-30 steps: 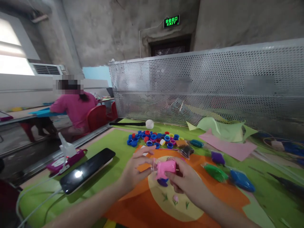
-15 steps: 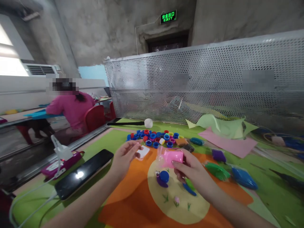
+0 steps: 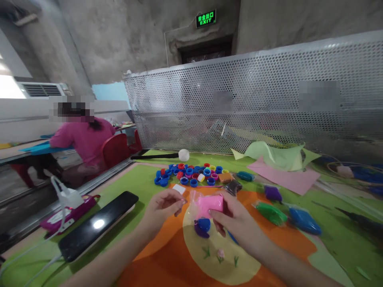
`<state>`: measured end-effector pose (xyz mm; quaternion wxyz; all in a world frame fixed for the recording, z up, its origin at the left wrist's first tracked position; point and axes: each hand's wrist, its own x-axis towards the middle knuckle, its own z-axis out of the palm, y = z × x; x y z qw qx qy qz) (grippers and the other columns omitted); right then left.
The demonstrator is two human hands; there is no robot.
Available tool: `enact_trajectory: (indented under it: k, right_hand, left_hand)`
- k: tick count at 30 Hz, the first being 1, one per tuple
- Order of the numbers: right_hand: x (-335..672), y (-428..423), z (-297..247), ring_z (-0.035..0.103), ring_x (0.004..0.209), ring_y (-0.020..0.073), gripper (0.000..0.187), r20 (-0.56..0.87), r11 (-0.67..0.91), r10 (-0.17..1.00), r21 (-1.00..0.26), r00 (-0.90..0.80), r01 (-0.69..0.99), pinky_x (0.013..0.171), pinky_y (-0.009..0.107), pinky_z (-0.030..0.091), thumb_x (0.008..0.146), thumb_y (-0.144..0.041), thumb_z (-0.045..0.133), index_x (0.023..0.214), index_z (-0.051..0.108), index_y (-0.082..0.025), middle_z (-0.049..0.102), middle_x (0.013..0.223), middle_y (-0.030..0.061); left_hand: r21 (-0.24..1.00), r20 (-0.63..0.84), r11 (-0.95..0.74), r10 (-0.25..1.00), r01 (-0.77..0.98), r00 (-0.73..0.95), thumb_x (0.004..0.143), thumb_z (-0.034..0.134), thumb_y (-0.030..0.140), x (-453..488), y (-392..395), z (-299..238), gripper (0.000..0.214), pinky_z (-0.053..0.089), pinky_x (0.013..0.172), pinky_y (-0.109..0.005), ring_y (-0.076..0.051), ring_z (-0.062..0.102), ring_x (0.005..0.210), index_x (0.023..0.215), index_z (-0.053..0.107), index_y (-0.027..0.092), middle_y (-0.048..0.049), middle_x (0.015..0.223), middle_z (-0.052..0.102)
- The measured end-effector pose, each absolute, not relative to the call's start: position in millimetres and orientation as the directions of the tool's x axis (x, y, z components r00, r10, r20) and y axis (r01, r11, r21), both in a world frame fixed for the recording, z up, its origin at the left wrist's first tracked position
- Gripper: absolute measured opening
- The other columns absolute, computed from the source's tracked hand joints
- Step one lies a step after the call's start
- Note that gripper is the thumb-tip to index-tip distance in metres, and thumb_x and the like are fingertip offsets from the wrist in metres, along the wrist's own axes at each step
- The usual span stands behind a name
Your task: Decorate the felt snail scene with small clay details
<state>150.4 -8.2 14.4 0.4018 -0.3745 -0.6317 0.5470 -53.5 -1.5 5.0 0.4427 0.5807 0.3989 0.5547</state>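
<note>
My right hand [image 3: 231, 215] grips a clear plastic packet of pink modelling clay [image 3: 211, 204], thumb in front and fingers behind it. Just left of the packet's loose plastic end is my left hand [image 3: 167, 205], fingers loosely curled, with nothing visible in them. Below the packet lies a pale yellow paper shape [image 3: 224, 269] on an orange sheet [image 3: 158, 259]. A blue and purple clay snail [image 3: 202, 227] rests on it, partly covered by the packet. Small green grass tufts and a pink bud [image 3: 220, 253] decorate the yellow paper. My right hand hides most of another blue piece.
Several blue, red and yellow rings [image 3: 191, 173] lie behind my hands. Clay packets in purple [image 3: 273, 193], green [image 3: 271, 213] and blue [image 3: 304, 220] sit at right. A phone [image 3: 100, 225] and power strip [image 3: 70, 213] occupy the left. A perforated metal screen [image 3: 185, 107] stands behind; a person in pink sits beyond.
My left hand has come closer to the packet's loose plastic end. My right hand still holds the pink clay packet, now lower over the snail. The view has shifted slightly.
</note>
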Motion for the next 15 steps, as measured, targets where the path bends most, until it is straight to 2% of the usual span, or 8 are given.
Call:
enact_trajectory:
  k: [8, 15]
  right_hand:
    - [148.0, -13.3, 15.4, 0.044, 0.047, 0.01, 0.019, 0.059, 0.088, 0.909, -0.995, -0.412, 0.051, 0.046, 0.022, 0.036, 0.075, -0.028, 0.051, 0.09, 0.046, -0.018, 0.045, 0.06, -0.0055]
    - [146.5, -13.4, 10.2, 0.046, 0.049, 0.0097, 0.019, 0.057, 0.09, 0.918, -0.994, -0.391, 0.066, 0.047, 0.022, 0.038, 0.077, -0.021, 0.049, 0.096, 0.046, -0.018, 0.047, 0.066, -0.0042]
  left_hand:
    - [0.916, 0.357, -0.375, 0.924, 0.139, 0.139, 0.067, 0.069, 0.03, -54.6, -5.6, 8.6, 0.019, 0.041, 0.043, -0.018, -0.007, 0.048, 0.046, 0.066, 0.059, 0.014, -0.0004, 0.06, 0.057]
    - [0.789, 0.473, -0.521, 0.853, 0.327, 0.218, 0.072, 0.062, 0.019, -55.0, -7.6, 8.3, 0.005, 0.045, 0.06, -0.022, -0.013, 0.056, 0.065, 0.069, 0.065, 0.017, -0.003, 0.067, 0.062]
